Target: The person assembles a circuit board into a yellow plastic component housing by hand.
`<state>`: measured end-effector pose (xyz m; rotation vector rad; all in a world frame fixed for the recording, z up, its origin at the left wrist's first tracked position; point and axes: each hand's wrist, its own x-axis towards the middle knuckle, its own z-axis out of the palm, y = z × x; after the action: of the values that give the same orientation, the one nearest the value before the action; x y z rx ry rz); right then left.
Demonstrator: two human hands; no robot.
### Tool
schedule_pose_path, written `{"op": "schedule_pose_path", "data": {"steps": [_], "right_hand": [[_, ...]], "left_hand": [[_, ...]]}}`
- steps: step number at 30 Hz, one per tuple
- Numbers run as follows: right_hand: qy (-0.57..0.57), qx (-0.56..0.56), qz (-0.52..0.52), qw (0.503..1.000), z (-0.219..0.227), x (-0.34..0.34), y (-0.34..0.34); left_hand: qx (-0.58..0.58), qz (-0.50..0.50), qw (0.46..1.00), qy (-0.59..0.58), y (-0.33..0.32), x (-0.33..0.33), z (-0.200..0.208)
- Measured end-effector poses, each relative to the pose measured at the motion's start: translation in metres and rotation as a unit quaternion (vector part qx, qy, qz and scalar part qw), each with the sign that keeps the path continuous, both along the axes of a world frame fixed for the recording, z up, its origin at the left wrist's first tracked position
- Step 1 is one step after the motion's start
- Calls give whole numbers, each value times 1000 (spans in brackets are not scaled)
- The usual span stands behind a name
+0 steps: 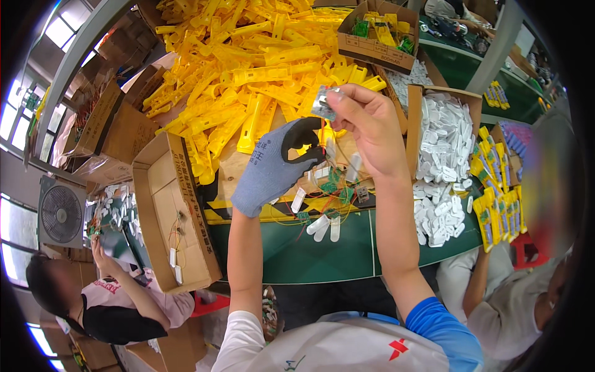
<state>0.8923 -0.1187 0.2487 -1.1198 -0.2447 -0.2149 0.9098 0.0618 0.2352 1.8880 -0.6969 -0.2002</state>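
Observation:
My bare right hand [369, 121] pinches a small flat silvery piece [323, 103] between thumb and fingertips, raised in front of the yellow pile. Thin red wire runs down from this piece toward my left hand [276, 161], which wears a grey-blue glove with black fingers. Its thumb and fingers curl to a pinch around the red wire [323, 133]; the exact grip is partly hidden. Below both hands lie small green circuit boards [346, 196] with thin wires and white oblong pieces [335, 228], on the bench's near edge.
Yellow plastic housings [266, 59] heap across the far bench. An open cardboard box [176, 204] stands left; another box [379, 37] holds green and yellow parts. White pieces [440, 149] pile at right beside yellow assembled units [496, 211]. People sit on both sides.

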Motion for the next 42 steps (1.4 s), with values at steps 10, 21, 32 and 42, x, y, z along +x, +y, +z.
{"op": "schedule_pose_path", "data": {"steps": [10,21,32,42], "right_hand": [[-41,117,48,991,-6,3,-16],[11,-30,-13,999,-3,0,-17],[-48,-220,57,973,-11,6,-5],[-112,-254,96,956,-10,0,3]], "left_hand": [[43,5,995,-88,1,-3,4],[2,57,981,-186,28,-16,26],[22,81,948,-308,23,-10,29],[-119,190,948,-227,23,-19,20]]}}
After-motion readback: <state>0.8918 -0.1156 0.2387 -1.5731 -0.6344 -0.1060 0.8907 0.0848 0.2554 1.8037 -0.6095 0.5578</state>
